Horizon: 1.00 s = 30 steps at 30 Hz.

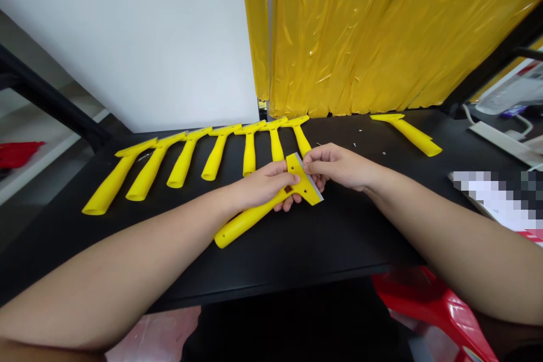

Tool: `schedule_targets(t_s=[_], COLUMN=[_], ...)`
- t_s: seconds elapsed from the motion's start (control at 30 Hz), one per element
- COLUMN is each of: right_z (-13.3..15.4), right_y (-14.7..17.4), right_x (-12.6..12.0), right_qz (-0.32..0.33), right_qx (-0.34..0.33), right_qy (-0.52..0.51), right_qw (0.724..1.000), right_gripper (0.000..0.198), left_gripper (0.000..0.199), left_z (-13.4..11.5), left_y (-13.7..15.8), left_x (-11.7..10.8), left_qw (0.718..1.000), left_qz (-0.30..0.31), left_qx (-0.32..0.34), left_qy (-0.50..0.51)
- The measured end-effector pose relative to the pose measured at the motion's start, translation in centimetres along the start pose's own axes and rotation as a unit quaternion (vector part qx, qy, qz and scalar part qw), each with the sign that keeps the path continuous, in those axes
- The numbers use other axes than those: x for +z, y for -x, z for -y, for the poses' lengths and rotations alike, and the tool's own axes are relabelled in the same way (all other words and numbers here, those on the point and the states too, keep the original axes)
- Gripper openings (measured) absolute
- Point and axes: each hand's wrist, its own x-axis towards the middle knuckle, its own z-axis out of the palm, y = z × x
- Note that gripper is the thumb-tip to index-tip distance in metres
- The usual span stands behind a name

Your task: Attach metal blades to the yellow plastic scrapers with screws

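Observation:
A yellow scraper [250, 220] with a metal blade along its head is held above the black table, its handle slanting down toward the left. My left hand [271, 184] is closed around the neck of this scraper, thumb on top near the head. My right hand [328, 164] pinches at the blade edge of the head, fingers bent; part of its fingers is hidden behind the head. Behind my hands, several similar yellow scrapers [182, 164] lie in a row, heads toward the back wall.
One more yellow scraper [418, 134] lies at the back right of the black table [339, 249]. A few small metal screws [355, 145] are scattered near it. A yellow plastic sheet [360, 34] and a white panel [148, 34] stand behind. Papers [487, 198] lie at right; a red stool [432, 305] is below.

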Motion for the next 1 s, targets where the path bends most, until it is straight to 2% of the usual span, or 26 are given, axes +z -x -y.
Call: schedule_targets(t_s=[0.17,0.4,0.83,1.0], right_z=[-0.2,0.01,-0.01,0.02], right_y=[-0.12,0.03,-0.07,-0.05], right_x=[0.14,-0.08,0.39,0.1], right_qz=[-0.014,0.0,-0.037,-0.013], right_qx=[-0.01,-0.001,-0.016,-0.001], right_qy=[-0.002,0.006,-0.001,0.0], right_qw=[1.0,1.0,0.999,1.0], right_gripper=[0.022,0.022,0.02,0.019], left_gripper=[0.018,0.02,0.019,0.021], left_z=[-0.11,-0.08,-0.56,-0.18], left_y=[0.1,-0.1,0.1,-0.12], left_x=[0.17,-0.09,0.3,0.03], left_qw=[1.0,1.0,1.0,1.0], left_qz=[-0.014,-0.006,-0.022,-0.013], left_qx=[-0.005,-0.007,-0.016,-0.009], left_qy=[-0.012,0.007,0.001,0.006])
